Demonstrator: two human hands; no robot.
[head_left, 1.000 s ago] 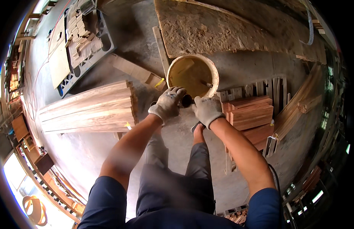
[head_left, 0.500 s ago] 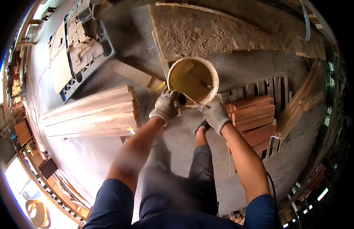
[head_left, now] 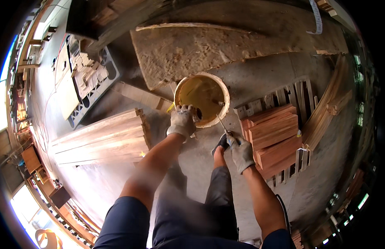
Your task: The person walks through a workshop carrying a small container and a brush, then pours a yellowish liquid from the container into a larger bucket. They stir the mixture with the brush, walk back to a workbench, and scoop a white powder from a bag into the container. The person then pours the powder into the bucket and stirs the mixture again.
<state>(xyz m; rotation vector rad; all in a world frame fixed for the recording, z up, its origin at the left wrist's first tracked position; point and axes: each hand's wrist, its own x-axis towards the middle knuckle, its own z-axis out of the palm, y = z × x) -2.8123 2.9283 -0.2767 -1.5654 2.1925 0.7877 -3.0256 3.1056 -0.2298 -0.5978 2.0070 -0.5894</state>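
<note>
My left hand (head_left: 182, 121), in a pale work glove, is closed on a dark, hollow-looking round piece (head_left: 198, 113) at the near rim of a round bucket (head_left: 227, 96); most of the piece is hidden by the fingers. Murky yellow-brown liquid (head_left: 198, 93) stands in the bucket, and a small peg-like thing (head_left: 220, 103) shows at its right inner side. Lower right of the bucket, my gloved right hand (head_left: 242, 153) grips a thin, slender rod-like tool (head_left: 222, 124). The tool slants up toward the rim; its exact kind cannot be made out.
Long planks (head_left: 103, 139) are stacked to the left, and reddish boards (head_left: 273, 135) sit on a slatted pallet (head_left: 306, 99) to the right. A crusted sheet (head_left: 217, 45) lies beyond the bucket. Small wood blocks (head_left: 86, 70) rest on a black frame at far left.
My right hand has drawn back from the bucket, down toward me, with the thin tool. My left hand stays at the rim. The view has shifted slightly.
</note>
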